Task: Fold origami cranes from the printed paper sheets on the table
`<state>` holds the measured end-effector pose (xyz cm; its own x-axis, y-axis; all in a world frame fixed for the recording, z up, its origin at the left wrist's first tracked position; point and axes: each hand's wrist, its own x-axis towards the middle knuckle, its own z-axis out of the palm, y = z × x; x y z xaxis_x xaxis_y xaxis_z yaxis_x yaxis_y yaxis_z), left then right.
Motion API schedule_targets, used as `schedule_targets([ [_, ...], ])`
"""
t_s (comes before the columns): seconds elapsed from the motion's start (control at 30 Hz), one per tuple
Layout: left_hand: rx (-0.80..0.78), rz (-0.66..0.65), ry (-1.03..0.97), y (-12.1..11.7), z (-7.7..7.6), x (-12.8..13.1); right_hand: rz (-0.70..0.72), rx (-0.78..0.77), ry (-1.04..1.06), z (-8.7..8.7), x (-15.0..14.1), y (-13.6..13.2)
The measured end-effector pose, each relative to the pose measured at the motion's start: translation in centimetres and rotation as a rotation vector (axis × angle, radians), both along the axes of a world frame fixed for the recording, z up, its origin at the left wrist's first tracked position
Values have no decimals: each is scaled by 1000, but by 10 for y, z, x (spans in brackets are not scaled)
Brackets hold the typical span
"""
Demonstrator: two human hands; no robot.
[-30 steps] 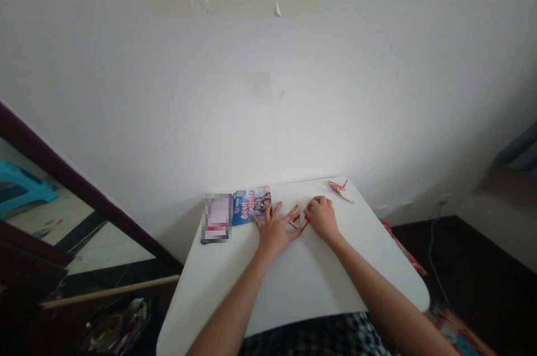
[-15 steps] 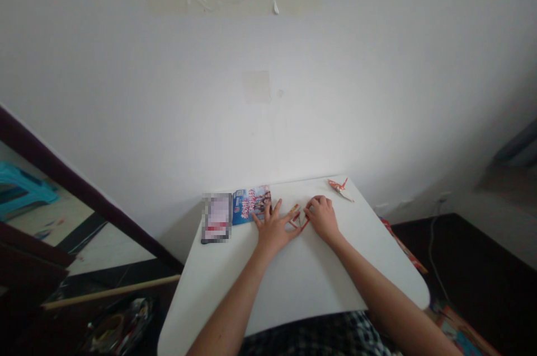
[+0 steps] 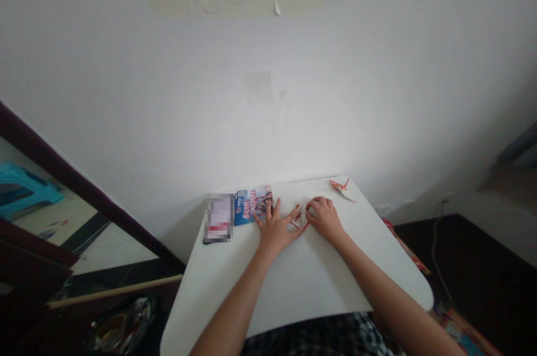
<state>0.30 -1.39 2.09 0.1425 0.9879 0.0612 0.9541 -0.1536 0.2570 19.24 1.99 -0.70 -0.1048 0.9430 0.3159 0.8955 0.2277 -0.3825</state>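
Observation:
A small folded piece of paper (image 3: 297, 219), white with red and yellow print, lies on the white table (image 3: 310, 283) between my hands. My left hand (image 3: 274, 228) rests flat with its fingers spread; its thumb and index finger touch the paper's left side. Some of its fingers reach over the lower right of a blue printed booklet (image 3: 245, 207). From the right, my right hand (image 3: 326, 218) pinches the paper's right edge with curled fingers, which hide part of it. A folded paper crane (image 3: 342, 188) in orange-red and white sits at the table's back right corner.
A blurred-out phone-like device (image 3: 218, 218) lies left of the booklet. The table's back edge meets a white wall (image 3: 335, 93). At the lower left are a wooden stick (image 3: 117, 291) and a dark bag of clutter (image 3: 121, 325). A blue stool (image 3: 29, 188) appears at far left.
The view has shifted very slightly. Both hands stay at the paper in nearly the same pose, the right hand's fingers perhaps moved a little.

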Motion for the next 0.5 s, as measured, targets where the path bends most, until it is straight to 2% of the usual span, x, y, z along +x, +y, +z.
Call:
schedule_targets([
  [0.23,43,0,-48,0,-2,0,73,-29,11,-2,6,0],
  [0.5,9,9,-14,-1,1,1,152,-17,-9,-9,12,0],
])
